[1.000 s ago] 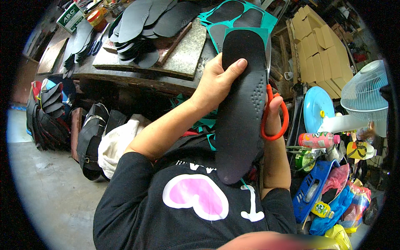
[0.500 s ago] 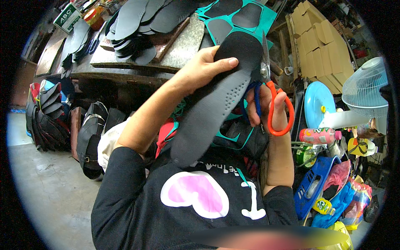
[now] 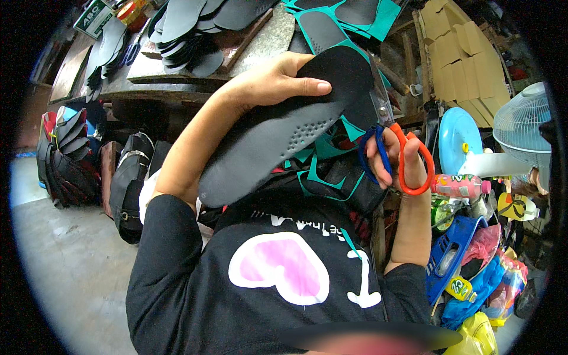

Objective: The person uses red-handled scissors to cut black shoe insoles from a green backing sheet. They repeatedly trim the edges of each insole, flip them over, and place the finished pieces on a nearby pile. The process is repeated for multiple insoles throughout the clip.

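With my left fingers (image 3: 310,87) I'm gripping a black sole-shaped piece (image 3: 260,145) near its upper end, thumb lying across it. My right fingers (image 3: 409,155) are holding red-and-blue-handled scissors (image 3: 383,112), blades pointing up close beside its edge. Beyond, similar dark pieces (image 3: 184,34) are lying piled on the surface (image 3: 121,87).

Right side: electric fan (image 3: 520,121) with pale wire cage, round light-blue base (image 3: 454,139); tan cardboard boxes (image 3: 470,74) stacked above it in view. Near fan: pink-capped bottle (image 3: 458,186). Lower right: slotted blue plastic item (image 3: 448,251), blue plastic bag (image 3: 464,311), yellow plastic bag (image 3: 476,336). Upper left, on bench: green-and-white box (image 3: 93,19) beside red jar (image 3: 131,18). Lower left: grey floor (image 3: 71,254).
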`<action>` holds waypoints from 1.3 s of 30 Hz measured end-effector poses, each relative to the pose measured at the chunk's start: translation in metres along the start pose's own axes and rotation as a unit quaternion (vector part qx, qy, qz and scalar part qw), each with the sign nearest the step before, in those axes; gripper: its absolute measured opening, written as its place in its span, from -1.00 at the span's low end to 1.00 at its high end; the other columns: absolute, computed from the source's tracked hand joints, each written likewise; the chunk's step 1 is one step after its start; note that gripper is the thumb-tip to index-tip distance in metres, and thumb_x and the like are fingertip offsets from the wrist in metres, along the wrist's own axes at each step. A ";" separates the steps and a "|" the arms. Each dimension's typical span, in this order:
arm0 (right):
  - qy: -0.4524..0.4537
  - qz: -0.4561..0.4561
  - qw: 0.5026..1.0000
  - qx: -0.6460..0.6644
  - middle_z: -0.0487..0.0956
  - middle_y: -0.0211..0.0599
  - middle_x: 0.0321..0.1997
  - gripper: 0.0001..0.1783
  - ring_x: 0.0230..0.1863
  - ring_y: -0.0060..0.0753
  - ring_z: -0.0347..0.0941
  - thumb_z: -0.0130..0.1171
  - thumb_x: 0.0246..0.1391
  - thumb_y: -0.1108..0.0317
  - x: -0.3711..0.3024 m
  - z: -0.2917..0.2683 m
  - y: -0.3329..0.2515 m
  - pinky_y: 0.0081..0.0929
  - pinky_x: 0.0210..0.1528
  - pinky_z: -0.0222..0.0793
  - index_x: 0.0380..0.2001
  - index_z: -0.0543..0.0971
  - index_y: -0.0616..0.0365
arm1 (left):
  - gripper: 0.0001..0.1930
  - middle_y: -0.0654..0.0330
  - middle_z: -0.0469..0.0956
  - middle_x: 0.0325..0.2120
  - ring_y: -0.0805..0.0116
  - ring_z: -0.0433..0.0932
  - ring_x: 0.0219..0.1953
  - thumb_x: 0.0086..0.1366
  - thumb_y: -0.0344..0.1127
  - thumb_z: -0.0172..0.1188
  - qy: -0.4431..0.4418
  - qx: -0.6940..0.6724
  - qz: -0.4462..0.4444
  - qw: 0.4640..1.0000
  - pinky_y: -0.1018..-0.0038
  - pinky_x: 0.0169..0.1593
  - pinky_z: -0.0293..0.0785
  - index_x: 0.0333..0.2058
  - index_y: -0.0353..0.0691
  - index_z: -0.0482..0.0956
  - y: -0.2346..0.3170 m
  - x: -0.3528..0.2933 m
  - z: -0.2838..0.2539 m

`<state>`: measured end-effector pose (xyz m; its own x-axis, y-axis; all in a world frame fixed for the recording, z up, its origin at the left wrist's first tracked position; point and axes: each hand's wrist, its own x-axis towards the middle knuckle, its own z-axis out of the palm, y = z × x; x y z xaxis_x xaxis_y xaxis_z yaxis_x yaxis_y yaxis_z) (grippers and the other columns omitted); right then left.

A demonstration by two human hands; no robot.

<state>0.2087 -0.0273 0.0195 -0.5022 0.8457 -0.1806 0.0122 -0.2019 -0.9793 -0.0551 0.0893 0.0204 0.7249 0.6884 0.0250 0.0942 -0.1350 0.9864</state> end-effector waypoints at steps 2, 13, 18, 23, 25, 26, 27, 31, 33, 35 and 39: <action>0.001 -0.003 1.000 0.001 0.30 -0.49 -0.82 0.08 -0.81 -0.65 0.17 -0.35 -0.25 -0.70 -0.003 0.000 -0.001 -0.75 -0.72 0.04 -0.27 0.41 0.24 | -0.59 0.30 0.55 -0.44 0.61 0.46 -0.42 0.21 -0.09 0.22 -0.012 0.006 0.015 1.000 0.63 -0.38 0.41 -0.20 -0.39 0.51 0.001 -0.001 -0.001; 0.111 -0.041 0.993 0.011 0.41 -0.26 -0.52 0.31 -0.57 -0.51 0.33 -0.55 -0.33 -0.77 0.006 0.034 0.002 -0.60 -0.46 0.26 -0.16 0.39 0.41 | -0.59 0.29 0.54 -0.32 0.57 0.45 -0.29 0.23 -0.14 0.20 -0.006 -0.076 0.038 0.996 0.58 -0.19 0.42 -0.09 -0.37 0.46 0.002 -0.005 0.030; 0.055 -0.011 0.998 -0.042 0.40 -0.30 -0.57 0.29 -0.59 -0.53 0.31 -0.54 -0.34 -0.78 0.000 0.021 0.001 -0.62 -0.50 0.22 -0.18 0.38 0.40 | -0.59 0.29 0.55 -0.39 0.59 0.46 -0.36 0.23 -0.12 0.21 -0.016 -0.050 0.021 0.998 0.62 -0.29 0.43 -0.16 -0.39 0.49 0.003 -0.006 0.020; 0.002 -0.059 0.998 0.001 0.43 -0.36 -0.48 0.16 -0.52 -0.59 0.30 -0.46 -0.18 -0.68 -0.002 0.017 0.003 -0.67 -0.43 0.15 -0.13 0.42 0.34 | -0.60 0.29 0.55 -0.40 0.59 0.46 -0.38 0.21 -0.13 0.23 -0.031 -0.025 0.019 0.999 0.63 -0.32 0.42 -0.17 -0.39 0.49 0.003 -0.008 0.015; 0.034 -0.052 0.998 -0.007 0.40 -0.38 -0.56 0.20 -0.56 -0.59 0.29 -0.48 -0.25 -0.72 -0.003 0.022 0.004 -0.68 -0.46 0.15 -0.19 0.42 0.34 | -0.59 0.29 0.55 -0.37 0.59 0.46 -0.34 0.21 -0.12 0.23 -0.030 -0.026 0.014 0.999 0.62 -0.27 0.41 -0.15 -0.38 0.48 0.002 -0.008 0.017; 0.051 -0.039 0.998 -0.018 0.37 -0.39 -0.63 0.23 -0.59 -0.59 0.29 -0.49 -0.31 -0.75 -0.003 0.024 0.004 -0.68 -0.50 0.15 -0.22 0.41 0.34 | -0.58 0.30 0.54 -0.34 0.60 0.45 -0.30 0.20 -0.12 0.24 -0.033 -0.035 0.008 0.999 0.61 -0.22 0.40 -0.12 -0.36 0.47 0.001 -0.009 0.018; 0.071 -0.023 0.997 -0.020 0.35 -0.41 -0.70 0.25 -0.62 -0.59 0.28 -0.51 -0.37 -0.79 -0.004 0.026 0.004 -0.69 -0.54 0.15 -0.26 0.39 0.34 | -0.57 0.31 0.54 -0.31 0.60 0.43 -0.26 0.20 -0.12 0.24 -0.034 -0.037 -0.004 0.999 0.60 -0.16 0.39 -0.10 -0.35 0.47 0.001 -0.009 0.018; 0.091 -0.001 0.995 -0.052 0.34 -0.44 -0.72 0.25 -0.66 -0.61 0.27 -0.47 -0.39 -0.79 -0.008 0.025 -0.001 -0.70 -0.58 0.14 -0.27 0.40 0.35 | -0.56 0.31 0.54 -0.31 0.59 0.42 -0.27 0.20 -0.13 0.24 -0.062 -0.014 0.001 0.998 0.60 -0.17 0.38 -0.10 -0.37 0.46 0.001 -0.010 0.010; 0.059 0.008 0.997 -0.058 0.33 -0.46 -0.74 0.24 -0.69 -0.63 0.25 -0.45 -0.39 -0.79 -0.012 0.021 -0.004 -0.72 -0.61 0.13 -0.28 0.40 0.34 | -0.56 0.30 0.54 -0.33 0.58 0.42 -0.28 0.20 -0.13 0.24 -0.080 0.037 0.012 0.996 0.59 -0.19 0.38 -0.11 -0.39 0.46 0.001 -0.010 0.004; 0.045 0.009 0.998 -0.048 0.35 -0.47 -0.72 0.16 -0.72 -0.68 0.22 -0.34 -0.34 -0.75 -0.014 0.017 -0.005 -0.72 -0.62 0.09 -0.29 0.44 0.29 | -0.56 0.30 0.54 -0.34 0.58 0.41 -0.30 0.20 -0.13 0.23 -0.087 0.055 0.008 0.995 0.58 -0.21 0.38 -0.13 -0.41 0.46 0.000 -0.011 0.000; 0.046 0.028 0.998 -0.028 0.32 -0.54 -0.80 0.07 -0.77 -0.74 0.17 -0.20 -0.32 -0.71 -0.017 0.013 -0.004 -0.78 -0.68 0.01 -0.33 0.45 0.24 | -0.58 0.29 0.53 -0.38 0.57 0.40 -0.33 0.20 -0.13 0.23 -0.095 0.075 0.022 0.992 0.57 -0.24 0.38 -0.17 -0.43 0.46 0.003 -0.011 -0.001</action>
<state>0.2064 -0.0476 0.0273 -0.4185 0.8759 -0.2400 0.0875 -0.2241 -0.9706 -0.0635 0.0817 0.0235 0.8453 0.5339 0.0220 0.1500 -0.2766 0.9492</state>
